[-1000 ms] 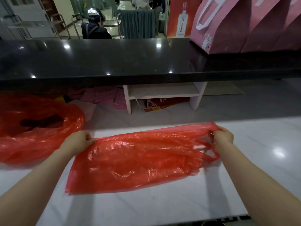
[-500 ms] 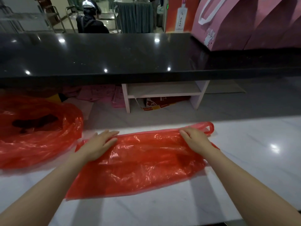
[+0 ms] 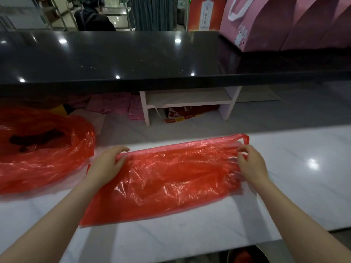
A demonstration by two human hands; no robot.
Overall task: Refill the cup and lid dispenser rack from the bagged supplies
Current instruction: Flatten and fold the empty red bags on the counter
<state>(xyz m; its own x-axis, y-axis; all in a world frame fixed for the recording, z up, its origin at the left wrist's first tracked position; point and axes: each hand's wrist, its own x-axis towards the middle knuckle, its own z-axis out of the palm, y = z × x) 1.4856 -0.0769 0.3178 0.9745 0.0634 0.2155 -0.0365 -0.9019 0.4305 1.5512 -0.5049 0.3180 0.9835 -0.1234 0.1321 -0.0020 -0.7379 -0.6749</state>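
An empty red plastic bag (image 3: 167,177) lies flat on the white marble counter (image 3: 303,177), its handle loops at the far right end. My left hand (image 3: 106,166) rests on the bag's left end, with straight fingers pressing the far edge. At the right end, my right hand (image 3: 250,164) lies on the bag with loosely curled fingers touching the plastic near the handles. A second red bag (image 3: 41,149), puffed up with something dark inside, sits on the counter at the left. No cups, lids or dispenser rack are in view.
A raised black counter (image 3: 133,57) runs across behind the marble. Under it stands a small white shelf (image 3: 188,99) with pink papers and a red box beside it. Pink gift bags (image 3: 284,21) stand at the top right. A person sits far behind.
Both hands let go of the bag's ends, pressed it flat nearer the middle, then slid apart. The bag now looks folded narrower along its length.
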